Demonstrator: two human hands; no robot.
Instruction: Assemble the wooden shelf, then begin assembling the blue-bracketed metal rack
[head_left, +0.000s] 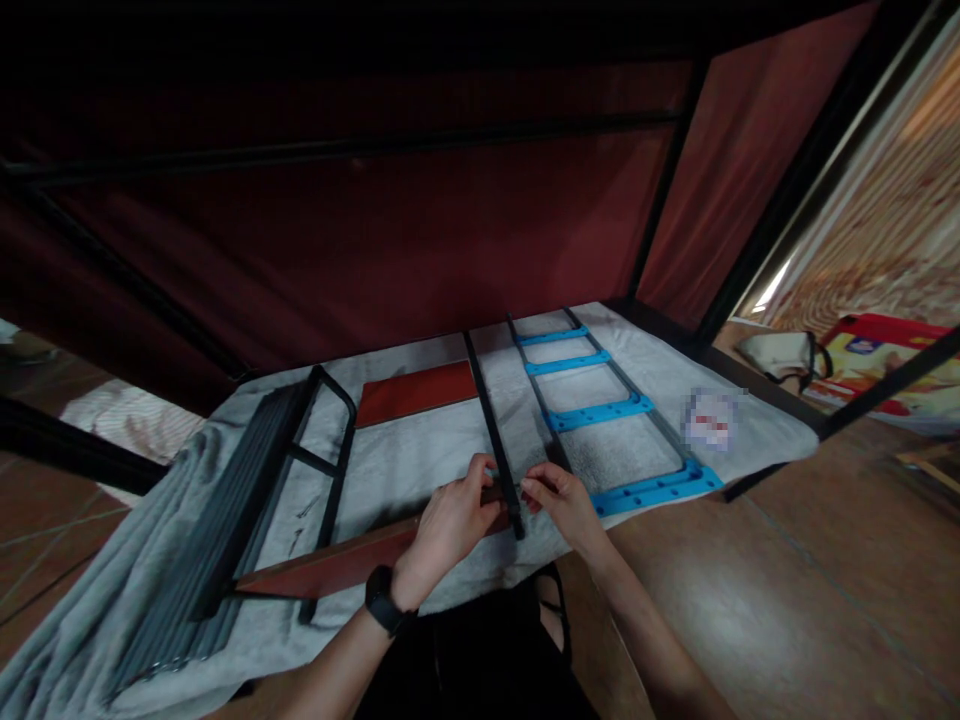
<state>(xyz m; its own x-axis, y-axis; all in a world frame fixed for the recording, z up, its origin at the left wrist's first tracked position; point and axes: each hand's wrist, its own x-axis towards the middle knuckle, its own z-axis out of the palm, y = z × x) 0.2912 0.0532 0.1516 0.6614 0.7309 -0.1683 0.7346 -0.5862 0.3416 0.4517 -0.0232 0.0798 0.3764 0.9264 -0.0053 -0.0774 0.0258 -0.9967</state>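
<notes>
My left hand [456, 518], with a black watch on its wrist, is closed over the end of a reddish-brown board [330, 572] standing on edge. That board meets a black metal bar [491, 420] close to the bar's near end. On the bar's other side, the fingers of my right hand [559, 502] are pinched together; whatever is between them is too small to make out. A second orange-brown board [416, 393] lies flat at the far end of the bar. Left of the boards is a black tubular frame [341, 475].
Several dark grey tubes [225, 500] lie at the left on a grey cloth [409, 460]. A ladder-like frame with blue crosspieces [600, 412] lies to the right. Dark red fabric panels [420, 240] on black posts rise behind. A red box [892, 360] stands on the floor.
</notes>
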